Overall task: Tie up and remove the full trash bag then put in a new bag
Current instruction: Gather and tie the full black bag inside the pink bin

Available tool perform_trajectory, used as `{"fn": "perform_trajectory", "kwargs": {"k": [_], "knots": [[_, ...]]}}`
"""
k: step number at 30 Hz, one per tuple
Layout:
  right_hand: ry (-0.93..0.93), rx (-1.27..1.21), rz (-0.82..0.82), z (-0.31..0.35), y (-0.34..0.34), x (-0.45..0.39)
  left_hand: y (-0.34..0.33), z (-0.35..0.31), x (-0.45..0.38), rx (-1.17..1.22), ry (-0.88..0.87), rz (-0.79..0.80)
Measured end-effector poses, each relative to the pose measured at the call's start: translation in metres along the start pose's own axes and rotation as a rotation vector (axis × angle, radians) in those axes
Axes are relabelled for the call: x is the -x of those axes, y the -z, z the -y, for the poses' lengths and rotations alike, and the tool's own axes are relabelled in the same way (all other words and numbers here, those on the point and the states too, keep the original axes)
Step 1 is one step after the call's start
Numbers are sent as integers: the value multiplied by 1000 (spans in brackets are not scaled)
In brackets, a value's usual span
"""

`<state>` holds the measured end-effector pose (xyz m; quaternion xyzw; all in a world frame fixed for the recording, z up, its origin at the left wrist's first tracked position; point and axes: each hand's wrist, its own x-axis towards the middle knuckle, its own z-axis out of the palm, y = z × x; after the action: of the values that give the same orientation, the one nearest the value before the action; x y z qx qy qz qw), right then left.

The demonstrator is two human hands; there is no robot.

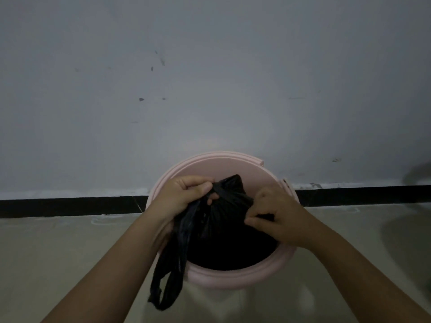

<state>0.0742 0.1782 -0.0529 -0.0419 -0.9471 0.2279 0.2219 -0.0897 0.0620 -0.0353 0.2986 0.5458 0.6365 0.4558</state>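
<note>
My left hand point(186, 194) is closed around a twisted strand of the black trash bag point(224, 220), and my right hand point(277, 217) pinches the gathered plastic on the other side. The bag sits inside the pink bin point(233, 278); one handle loop point(168, 283) hangs over the near rim. The bin stands on the floor point(58, 252) against the wall point(210, 78).

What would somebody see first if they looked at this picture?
Two hands in the middle: the left hand and the right hand both pinch the gathered top of a black trash bag. The bag sits in a round pink bin standing on the floor by a grey wall. One long bag handle dangles over the bin's near left rim.
</note>
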Motion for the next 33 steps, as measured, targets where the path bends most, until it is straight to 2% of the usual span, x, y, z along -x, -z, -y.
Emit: {"fn": "perform_trajectory", "kwargs": {"k": [5,9,11,13,15,17,20,24,28,31,33], "knots": [[106,194,57,5,-13,-4,-2,-1,-1,-50,-25,-83],[112,140,86,7,-15,-1,2,6,0,-58,-27,-146],[117,133,112,6,-15,1,2,7,1,-82,-35,-124],[75,59,67,6,-11,0,4,4,2,-134,-64,-87],[12,-103,-80,7,-2,-5,6,-3,3,-236,-140,-27],[-27,-82,-221,5,2,-12,4,-13,5,-390,-229,43],[-89,-49,-101,9,-2,-24,-3,-20,9,-596,-336,84],[-90,-121,-111,15,-7,-35,0,-14,6,-679,-535,-114],[-143,-176,-150,14,-14,-35,2,-3,2,-1033,-787,-381],[-124,-193,-192,16,-14,-34,0,0,3,-1059,-703,-485],[-131,-195,-205,16,-14,-33,0,1,3,-838,-550,-401]]}}
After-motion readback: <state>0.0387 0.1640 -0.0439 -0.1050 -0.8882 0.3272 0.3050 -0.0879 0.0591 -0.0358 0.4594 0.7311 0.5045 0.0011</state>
